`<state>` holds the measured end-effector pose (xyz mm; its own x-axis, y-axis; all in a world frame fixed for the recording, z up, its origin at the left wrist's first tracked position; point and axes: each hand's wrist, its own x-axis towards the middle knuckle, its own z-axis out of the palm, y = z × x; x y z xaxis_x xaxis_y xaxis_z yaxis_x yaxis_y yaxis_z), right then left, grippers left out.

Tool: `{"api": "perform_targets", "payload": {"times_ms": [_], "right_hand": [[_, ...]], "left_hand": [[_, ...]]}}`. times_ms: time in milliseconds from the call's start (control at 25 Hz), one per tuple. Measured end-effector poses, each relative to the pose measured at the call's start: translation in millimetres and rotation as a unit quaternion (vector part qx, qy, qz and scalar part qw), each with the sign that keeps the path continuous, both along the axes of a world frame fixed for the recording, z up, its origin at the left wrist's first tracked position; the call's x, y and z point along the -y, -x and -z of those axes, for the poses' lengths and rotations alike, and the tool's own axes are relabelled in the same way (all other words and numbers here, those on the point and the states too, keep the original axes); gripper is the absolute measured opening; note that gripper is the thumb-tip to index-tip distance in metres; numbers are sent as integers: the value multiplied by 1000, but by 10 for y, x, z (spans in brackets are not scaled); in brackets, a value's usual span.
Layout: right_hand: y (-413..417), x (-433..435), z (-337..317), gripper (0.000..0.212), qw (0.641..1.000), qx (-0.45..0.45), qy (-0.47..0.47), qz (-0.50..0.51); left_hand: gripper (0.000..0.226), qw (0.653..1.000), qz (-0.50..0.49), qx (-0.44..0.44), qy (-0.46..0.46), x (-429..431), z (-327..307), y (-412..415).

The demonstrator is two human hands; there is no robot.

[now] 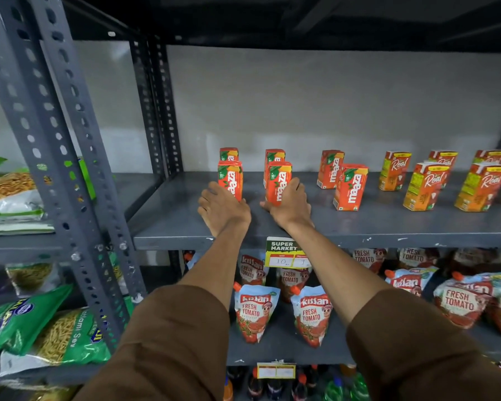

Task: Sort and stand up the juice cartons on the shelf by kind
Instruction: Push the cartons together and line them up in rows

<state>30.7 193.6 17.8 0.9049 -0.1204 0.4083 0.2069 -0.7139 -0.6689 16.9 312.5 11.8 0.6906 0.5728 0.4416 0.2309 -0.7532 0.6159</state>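
Shelf: I reach both arms onto a grey metal shelf [301, 224] in a shop rack, brown sleeves [168, 342] pushed back to the forearms.
Left hand: my left hand [222, 208] rests on the shelf board against the foot of the front-left orange "maaza" juice carton [230, 179]; whether my fingers actually close on it I cannot tell.
Right hand: my right hand [291, 202] wraps the lower half of the second front orange "maaza" carton [278, 180], thumb on its left side, fingers round the right, clamped on it.
Maaza group: six upright cartons in three pairs, front and back, each printed "maaza" up the side with a green corner flash reading "10/-"; the third pair [350, 186] stands apart to my right.
Real group: further right, orange-and-yellow "Real" juice cartons [425, 185] stand upright, well apart from my hands.
Price tag: a green-and-yellow card [285, 251] on the shelf edge reads "SUPER MARKET", with "10" handwritten below.
Shelf below: red-and-white "Kissan FRESH TOMATO" pouches [255, 311] stand in rows.
Left bay: green snack bags [55, 334], one reading "Sev".
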Motion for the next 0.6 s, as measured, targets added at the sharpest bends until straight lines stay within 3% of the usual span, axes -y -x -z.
{"api": "perform_targets", "payload": {"times_ms": [240, 320, 400, 520, 600], "right_hand": [[18, 44, 43, 84, 1000, -20, -7, 6], [76, 46, 38, 105, 1000, 14, -16, -5], [190, 81, 31, 112, 994, 97, -54, -13], [361, 271, 66, 95, 974, 218, -55, -8], [435, 526, 75, 80, 959, 280, -30, 6]], "left_hand": [[77, 1000, -2, 3, -2, 8, -7, 62], [82, 999, -15, 52, 3, 22, -22, 108], [77, 991, -23, 134, -12, 60, -46, 151], [58, 954, 20, 275, -117, 145, -2, 211], [49, 900, 121, 341, -241, 318, 79, 236]]}}
